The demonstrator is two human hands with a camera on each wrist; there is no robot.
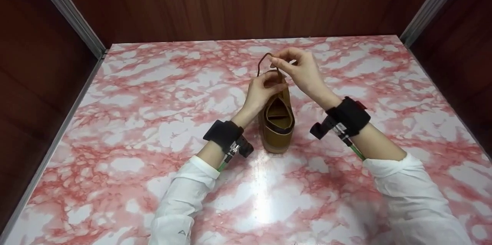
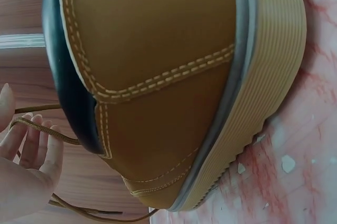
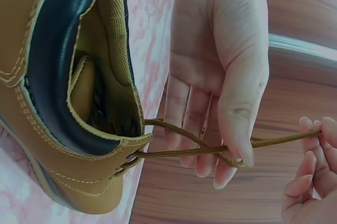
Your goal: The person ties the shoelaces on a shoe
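Midway between side edges of worktop [image 1: 153, 102] | shoe [image 1: 277, 143] upright | your right hand [image 1: 303, 69] pinches lace [image 3: 284, 138] | your left hand [image 1: 256, 93] apparently pinches it too

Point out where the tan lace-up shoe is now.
In the head view, the tan lace-up shoe stands on the marbled tabletop just right of centre, between the left wrist strap and right wrist strap.
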